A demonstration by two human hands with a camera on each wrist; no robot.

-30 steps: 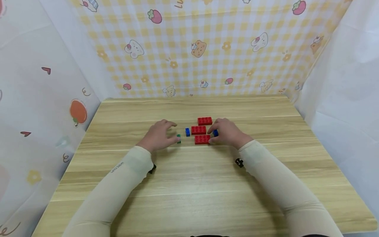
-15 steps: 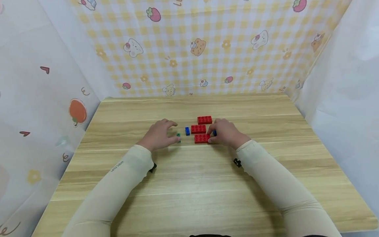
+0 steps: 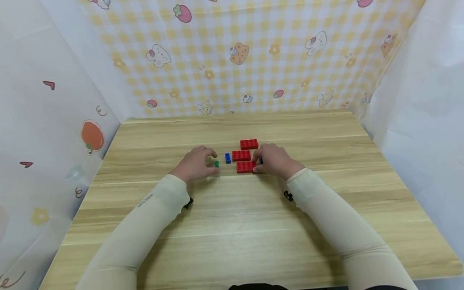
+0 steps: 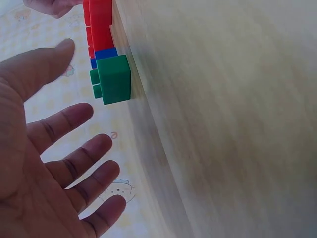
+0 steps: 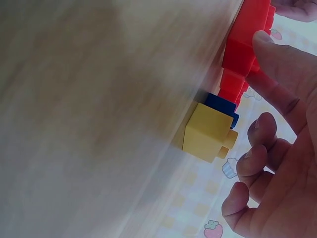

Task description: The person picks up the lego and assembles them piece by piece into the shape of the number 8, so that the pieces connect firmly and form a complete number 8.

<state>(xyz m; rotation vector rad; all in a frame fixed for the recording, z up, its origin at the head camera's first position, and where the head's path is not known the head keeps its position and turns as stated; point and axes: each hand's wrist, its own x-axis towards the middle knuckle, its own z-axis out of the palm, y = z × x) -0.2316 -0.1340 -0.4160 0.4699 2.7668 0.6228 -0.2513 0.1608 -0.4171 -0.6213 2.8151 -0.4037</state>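
Note:
In the head view, three red building bricks (image 3: 246,167) lie staggered on the table. My right hand (image 3: 276,160) pinches the right end of the nearest one between thumb and index finger, and its other fingers curl loosely. Beside it are a dark blue brick (image 5: 221,104) and a yellow brick (image 5: 208,133), the yellow one hidden under that hand in the head view. My left hand (image 3: 195,164) hovers with fingers spread, its thumb close to a small green brick (image 4: 115,79) but apart from it. Between the green and red bricks sits a small blue brick (image 3: 227,158).
The wooden table (image 3: 232,233) reaches back to a yellow checked cloth (image 3: 217,56), with white cloth (image 3: 54,121) along both sides. A black wrist device (image 3: 288,195) shows under the right sleeve and another under the left.
My right index finger and thumb have closed in on the nearest red brick's end, the hand shifting slightly left. The left hand stays almost still. The head view has tilted a little.

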